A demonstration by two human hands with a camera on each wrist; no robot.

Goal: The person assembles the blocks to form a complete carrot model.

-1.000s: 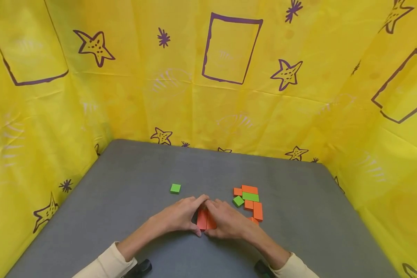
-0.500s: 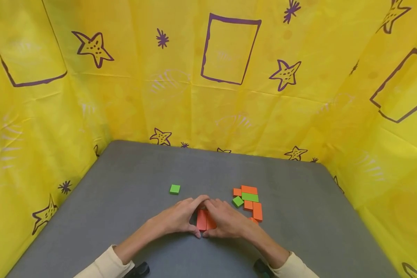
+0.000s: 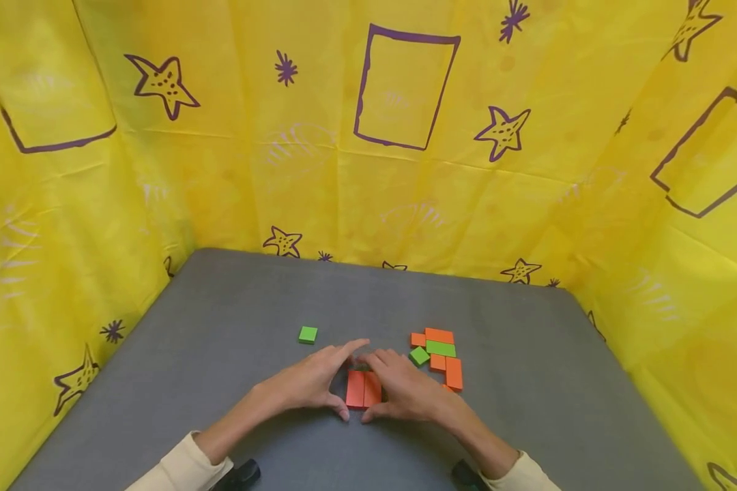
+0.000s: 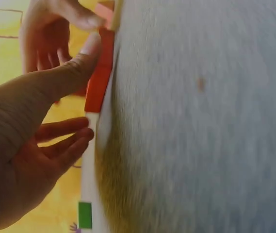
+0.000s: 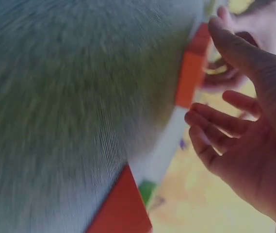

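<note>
Two flat orange-red rectangular blocks, a left block (image 3: 355,389) and a right block (image 3: 372,389), lie side by side on the grey tabletop between the hands. The left hand (image 3: 310,379) curves around their left side, thumb at the near end and fingers at the far end, with a gap to the left block. On the other side, the right hand (image 3: 408,390) arches loosely, overlapping the right block's edge in the head view. In the right wrist view, its spread fingers (image 5: 220,128) stand beside the blocks' orange side (image 5: 190,77). Neither hand grips anything.
A green square block (image 3: 308,335) lies behind the left hand. To the right sits a cluster with an orange rectangle (image 3: 439,335), a green rectangle (image 3: 440,348), a tilted green square (image 3: 419,356) and several orange pieces. A yellow patterned cloth (image 3: 405,184) encloses the grey table (image 3: 246,293).
The hands have loosened and drawn slightly apart, the left moving left, so their fingertips no longer meet and more of the two orange-red blocks shows. The blocks stay together.
</note>
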